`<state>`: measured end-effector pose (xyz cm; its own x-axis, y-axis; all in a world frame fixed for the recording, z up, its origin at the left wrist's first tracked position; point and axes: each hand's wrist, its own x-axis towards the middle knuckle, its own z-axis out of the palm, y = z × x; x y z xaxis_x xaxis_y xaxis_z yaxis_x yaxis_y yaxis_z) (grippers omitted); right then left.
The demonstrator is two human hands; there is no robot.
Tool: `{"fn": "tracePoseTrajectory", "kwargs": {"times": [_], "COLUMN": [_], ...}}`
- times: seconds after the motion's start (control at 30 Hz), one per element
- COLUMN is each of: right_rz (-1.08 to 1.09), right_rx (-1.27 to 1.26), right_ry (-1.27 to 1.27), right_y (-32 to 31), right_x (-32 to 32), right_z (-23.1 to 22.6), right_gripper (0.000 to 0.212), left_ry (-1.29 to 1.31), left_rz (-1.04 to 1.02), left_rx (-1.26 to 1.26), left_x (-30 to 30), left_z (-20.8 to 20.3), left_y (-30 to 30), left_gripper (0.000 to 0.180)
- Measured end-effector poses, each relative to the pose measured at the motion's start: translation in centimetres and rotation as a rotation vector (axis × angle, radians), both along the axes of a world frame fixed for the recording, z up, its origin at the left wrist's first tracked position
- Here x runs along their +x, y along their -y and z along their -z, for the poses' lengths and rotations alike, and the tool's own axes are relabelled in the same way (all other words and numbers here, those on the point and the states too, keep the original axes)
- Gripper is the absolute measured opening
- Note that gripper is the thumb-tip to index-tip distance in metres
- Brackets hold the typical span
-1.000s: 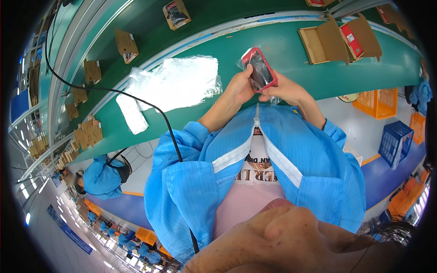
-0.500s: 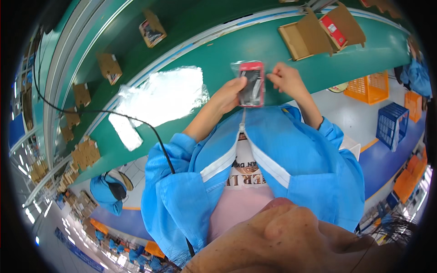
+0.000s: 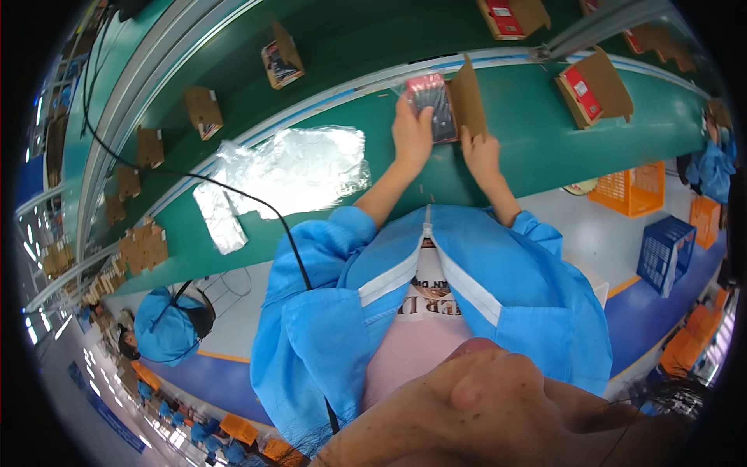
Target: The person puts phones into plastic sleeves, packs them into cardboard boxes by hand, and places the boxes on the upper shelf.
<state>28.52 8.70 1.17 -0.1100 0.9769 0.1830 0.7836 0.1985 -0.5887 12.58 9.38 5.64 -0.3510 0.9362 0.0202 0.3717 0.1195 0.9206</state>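
Note:
My left hand (image 3: 412,134) is closed around a flat red-and-black device (image 3: 433,105) in a clear plastic bag. The device lies over an open brown cardboard box (image 3: 469,97), hiding most of its inside. It appears to be in or just above the box; I cannot tell which. At the near end of the raised lid, the fingers of my right hand (image 3: 481,156) are closed on the cardboard. A pile of clear plastic bags (image 3: 303,167) lies on the green bench to the left.
Another open box (image 3: 587,93) with a red item inside stands at the right. Beyond the rail, more open boxes (image 3: 282,62) sit on a green surface. A black cable (image 3: 233,191) hangs across the left side. Orange (image 3: 630,191) and blue crates (image 3: 665,253) stand on the floor.
The bagged device has moved away from my body to the open box. My right hand, beside the device before, now grips the box's lid. The box has come nearer, leftward.

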Motion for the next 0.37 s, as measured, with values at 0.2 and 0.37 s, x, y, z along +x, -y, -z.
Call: {"fn": "tracePoseTrajectory", "kwargs": {"times": [0.2,0.37], "right_rz": [-0.135,-0.146], "right_rx": [-0.139,-0.182], "right_ry": [-0.158,-0.145], "right_y": [0.8,0.6], "right_x": [-2.6,-3.1], "right_z": [-0.7,-0.9], "right_gripper": [0.016,0.013], "left_ry": [-0.851,-0.848], "left_rz": [0.158,0.296], "left_rx": [-0.064,-0.046], "left_x": [-1.7,-1.9], "left_z": [2.4,3.8], "left_y": [0.9,0.8], "left_gripper": [0.068,0.074]}}
